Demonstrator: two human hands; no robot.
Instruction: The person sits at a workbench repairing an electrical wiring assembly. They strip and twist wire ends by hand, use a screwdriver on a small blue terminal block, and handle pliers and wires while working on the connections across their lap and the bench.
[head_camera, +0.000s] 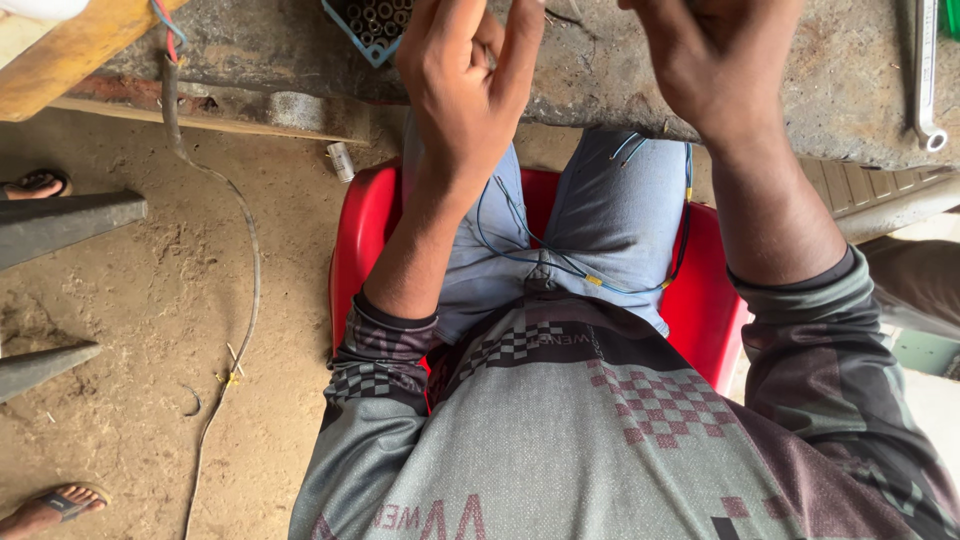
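Thin blue wires (520, 235) with small yellow sleeves lie looped across my lap, on the light blue trousers (610, 220), trailing up toward the edge of the rough grey stone worktop (600, 80). I sit on a red plastic chair (365, 235) and look straight down. My left hand (465, 85) is raised over the worktop edge, fingers curled loosely inward; I cannot tell whether a wire end is pinched between them. My right hand (715, 55) is raised beside it, back toward the camera, fingertips cut off by the frame, so its grip is hidden too.

To handle such fine wire well, I judge it best to keep both hands close together, hold each strand near its end, and keep the slack from snagging on my knees.

A blue tray of dark tubes (375, 22) sits at the top edge of the worktop, a steel spanner (925, 80) lies far right, and a small white cylinder (342, 161) rests on the dirt floor (130, 340) under the worktop. No package labels are visible.
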